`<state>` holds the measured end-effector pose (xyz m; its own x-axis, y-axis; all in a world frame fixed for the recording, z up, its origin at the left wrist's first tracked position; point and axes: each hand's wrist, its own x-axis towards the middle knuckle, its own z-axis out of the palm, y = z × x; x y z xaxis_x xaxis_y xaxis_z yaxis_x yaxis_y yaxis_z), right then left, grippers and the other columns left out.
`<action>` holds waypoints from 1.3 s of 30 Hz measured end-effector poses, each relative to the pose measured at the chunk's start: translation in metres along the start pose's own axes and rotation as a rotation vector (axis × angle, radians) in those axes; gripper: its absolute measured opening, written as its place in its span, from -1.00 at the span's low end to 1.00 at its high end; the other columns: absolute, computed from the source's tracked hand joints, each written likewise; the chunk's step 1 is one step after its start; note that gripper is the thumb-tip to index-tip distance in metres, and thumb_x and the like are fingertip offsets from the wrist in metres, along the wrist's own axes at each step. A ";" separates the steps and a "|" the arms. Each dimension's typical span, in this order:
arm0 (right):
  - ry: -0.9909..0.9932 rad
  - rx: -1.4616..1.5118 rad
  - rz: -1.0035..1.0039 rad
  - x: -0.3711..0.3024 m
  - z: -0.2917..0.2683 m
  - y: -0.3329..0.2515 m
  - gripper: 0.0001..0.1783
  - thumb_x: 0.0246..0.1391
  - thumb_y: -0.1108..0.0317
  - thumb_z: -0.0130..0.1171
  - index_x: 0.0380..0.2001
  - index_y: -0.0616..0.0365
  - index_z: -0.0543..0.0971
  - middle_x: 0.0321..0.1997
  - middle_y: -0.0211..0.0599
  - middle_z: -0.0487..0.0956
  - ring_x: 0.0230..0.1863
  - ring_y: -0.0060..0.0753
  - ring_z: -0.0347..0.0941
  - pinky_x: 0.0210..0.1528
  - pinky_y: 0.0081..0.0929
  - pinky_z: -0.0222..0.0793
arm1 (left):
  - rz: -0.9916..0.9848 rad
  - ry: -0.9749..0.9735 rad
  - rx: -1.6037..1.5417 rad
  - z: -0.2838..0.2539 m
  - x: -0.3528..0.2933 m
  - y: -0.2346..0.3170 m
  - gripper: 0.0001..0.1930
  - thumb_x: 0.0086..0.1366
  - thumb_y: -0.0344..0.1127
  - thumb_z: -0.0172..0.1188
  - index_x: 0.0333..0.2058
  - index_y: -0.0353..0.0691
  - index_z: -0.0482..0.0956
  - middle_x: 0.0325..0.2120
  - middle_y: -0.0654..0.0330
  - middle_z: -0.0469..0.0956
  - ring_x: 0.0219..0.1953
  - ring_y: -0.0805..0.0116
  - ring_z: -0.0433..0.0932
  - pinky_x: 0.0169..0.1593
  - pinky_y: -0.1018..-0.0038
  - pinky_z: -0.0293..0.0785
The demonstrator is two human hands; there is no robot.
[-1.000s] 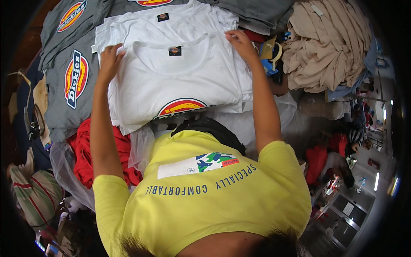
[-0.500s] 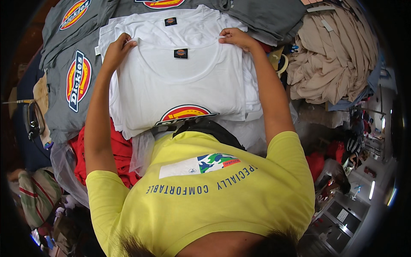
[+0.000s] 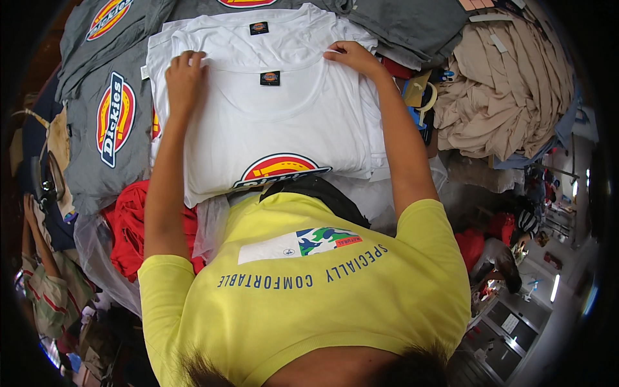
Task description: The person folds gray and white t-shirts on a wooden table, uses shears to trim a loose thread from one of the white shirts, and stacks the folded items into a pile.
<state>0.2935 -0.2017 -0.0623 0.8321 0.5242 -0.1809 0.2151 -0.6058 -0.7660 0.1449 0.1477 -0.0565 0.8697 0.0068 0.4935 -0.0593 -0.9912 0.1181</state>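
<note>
A white T-shirt [image 3: 277, 129] with a red and yellow logo lies face up on a stack of the same shirts in front of me. My left hand [image 3: 184, 80] lies on its left shoulder, fingers curled over the edge. At the right shoulder my right hand [image 3: 351, 58] pinches the fabric. Both arms are stretched out over the shirt. A second white T-shirt [image 3: 258, 35] shows just beyond the collar of the top one.
Grey T-shirts [image 3: 106, 122] with an oval logo lie to the left and behind. A heap of beige garments [image 3: 509, 90] fills the right. Red clothing [image 3: 126, 226] in clear plastic sits lower left. A yellow tape roll [image 3: 422, 97] lies beside my right forearm.
Both hands have slid away from me along the white T-shirt, from its outer edges up to the shoulders near the collar.
</note>
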 end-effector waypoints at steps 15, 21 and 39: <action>0.487 -0.189 -0.246 0.010 0.013 -0.024 -0.79 -0.09 0.25 0.17 -0.39 0.12 0.58 -0.36 -0.26 0.58 -0.31 -0.17 0.51 -0.29 -0.42 0.36 | 0.540 -0.496 -0.485 0.028 -0.085 0.214 -0.26 0.16 0.27 -0.17 0.22 -0.05 0.12 0.27 0.27 -0.01 0.32 0.12 -0.15 0.26 -0.05 -0.24; 0.554 -0.251 -0.281 0.037 0.031 0.002 -0.88 -0.06 0.31 0.11 -0.44 0.06 0.57 -0.39 -0.44 0.58 -0.37 -0.23 0.51 -0.36 -0.40 0.38 | 0.506 -0.587 -0.519 0.028 -0.080 0.214 -0.25 0.15 0.27 -0.15 0.22 -0.03 0.12 0.28 0.29 -0.02 0.33 0.11 -0.19 0.27 -0.06 -0.28; 0.603 -0.606 -0.337 0.017 0.036 -0.011 -0.85 -0.03 0.23 0.12 -0.42 0.03 0.53 -0.37 -0.32 0.53 -0.29 -0.18 0.45 -0.27 -0.25 0.32 | 0.478 -0.397 -0.744 0.032 -0.061 0.182 -0.53 0.17 -0.13 0.06 0.04 -0.16 0.33 0.03 0.12 0.33 0.17 0.14 0.20 0.19 0.09 0.01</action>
<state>0.2871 -0.1643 -0.0797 0.7659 0.4322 0.4761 0.5842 -0.7769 -0.2346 0.0970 -0.0370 -0.0924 0.7670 -0.5558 0.3206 -0.6261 -0.5393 0.5631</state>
